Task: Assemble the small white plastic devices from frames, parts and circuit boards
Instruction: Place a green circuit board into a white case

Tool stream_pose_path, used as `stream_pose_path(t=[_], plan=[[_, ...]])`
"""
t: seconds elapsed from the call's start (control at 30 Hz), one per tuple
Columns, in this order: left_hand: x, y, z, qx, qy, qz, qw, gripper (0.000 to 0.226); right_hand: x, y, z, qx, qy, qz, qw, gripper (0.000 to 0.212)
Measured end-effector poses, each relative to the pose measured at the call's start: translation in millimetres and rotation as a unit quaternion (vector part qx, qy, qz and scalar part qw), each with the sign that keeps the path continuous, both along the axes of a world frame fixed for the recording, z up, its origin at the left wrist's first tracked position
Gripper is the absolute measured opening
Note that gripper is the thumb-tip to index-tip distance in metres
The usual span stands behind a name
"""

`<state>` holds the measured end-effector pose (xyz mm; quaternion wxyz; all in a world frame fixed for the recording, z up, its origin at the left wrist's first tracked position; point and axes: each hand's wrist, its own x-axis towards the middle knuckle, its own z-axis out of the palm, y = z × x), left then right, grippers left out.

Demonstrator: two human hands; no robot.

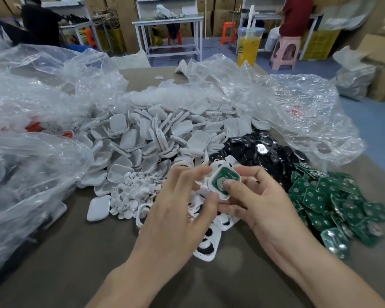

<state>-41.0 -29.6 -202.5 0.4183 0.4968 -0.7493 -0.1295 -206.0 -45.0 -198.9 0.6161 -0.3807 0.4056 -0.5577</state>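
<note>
Just in front of the white frame pile (142,138), one frame (212,181) sits between both hands: left grip (178,210) pinches its edge, right grip (260,205) clamps it, thumb (231,186) on its green circuit board (227,174).

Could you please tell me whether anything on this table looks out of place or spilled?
Nothing looks damaged. One white shell lies alone on the table, apart from the white heap, and one green circuit board lies just off its heap's near end. The device being held looks fine.
</note>
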Motion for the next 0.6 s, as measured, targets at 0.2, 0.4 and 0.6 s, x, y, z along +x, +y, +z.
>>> stream_pose_path(t=[0.2, 0.4, 0.6], plan=[[-6.1, 25.7, 4.8, -0.048, -0.098, -0.016, 0.994, 0.035, 5.6, 35.5, 5.0, 0.04, -0.006, -0.068, 0.997, 0.025], [-11.6, 58.1, 12.9, -0.026, -0.086, -0.022, 0.996, 0.028, 6.2, 70.0, 4.1, 0.052, 0.04, -0.092, 0.994, 0.028], [-4.5, 78.8, 5.5, 0.009, -0.073, -0.04, 0.996, 0.022, -19.1, 89.2, 6.7, 0.027, 0.114, -0.003, 0.993, 0.021]])
